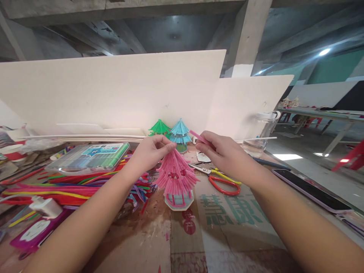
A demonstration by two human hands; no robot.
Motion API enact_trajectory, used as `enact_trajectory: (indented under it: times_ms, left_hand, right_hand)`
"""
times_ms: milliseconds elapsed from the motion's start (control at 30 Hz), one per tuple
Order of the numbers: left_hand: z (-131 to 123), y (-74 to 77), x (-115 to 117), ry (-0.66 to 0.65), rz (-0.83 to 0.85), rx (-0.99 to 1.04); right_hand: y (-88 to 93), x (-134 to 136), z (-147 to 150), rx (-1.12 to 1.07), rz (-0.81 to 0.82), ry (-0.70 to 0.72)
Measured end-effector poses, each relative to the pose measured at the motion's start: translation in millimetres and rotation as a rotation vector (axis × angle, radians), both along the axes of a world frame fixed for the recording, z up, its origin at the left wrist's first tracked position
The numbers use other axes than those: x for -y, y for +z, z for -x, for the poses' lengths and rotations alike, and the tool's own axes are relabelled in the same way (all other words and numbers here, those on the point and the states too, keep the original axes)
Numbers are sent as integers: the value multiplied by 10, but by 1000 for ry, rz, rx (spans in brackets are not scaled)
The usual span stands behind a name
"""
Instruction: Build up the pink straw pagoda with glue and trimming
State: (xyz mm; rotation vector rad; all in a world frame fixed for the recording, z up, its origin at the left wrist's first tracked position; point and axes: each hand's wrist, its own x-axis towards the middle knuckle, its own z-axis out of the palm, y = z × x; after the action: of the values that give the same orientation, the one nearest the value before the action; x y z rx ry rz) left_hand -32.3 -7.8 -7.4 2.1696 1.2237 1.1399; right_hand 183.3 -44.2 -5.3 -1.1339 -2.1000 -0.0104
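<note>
The pink pavilion model (176, 176) is steadied at its peak, right there on the cardboard sheet (227, 227).
The roof tip is pinched by the left hand (150, 151), fingers closed on it; a short pink stick (198, 137) is gripped between the fingertips of the right hand (224, 153), just above the red-handled scissors (220, 179).

Cardboard-covered table (227, 242) — pipe cleaners (71, 187), plastic case (88, 155), red scissors (211, 172), phone (309, 189), glass jar (260, 132), pink pavilion model (176, 178)
</note>
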Motion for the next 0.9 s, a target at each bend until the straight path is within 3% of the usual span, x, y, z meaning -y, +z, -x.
enact_trajectory:
  times_ms: [267,467,667,900]
  left_hand:
    - [3,17,10,20,-43,-29]
    - [5,23,6,15,-38,-28]
    - [-29,-6,-2,31,-56,-18]
    - [-61,-52,-35,55,-76,9]
  right_hand:
    - [3,29,54,24,63,-8]
    - [-18,44,118,-4,4,106]
    - [-27,86,213,-52,36,-26]
    - [-347,137,116,-58,-2,59]
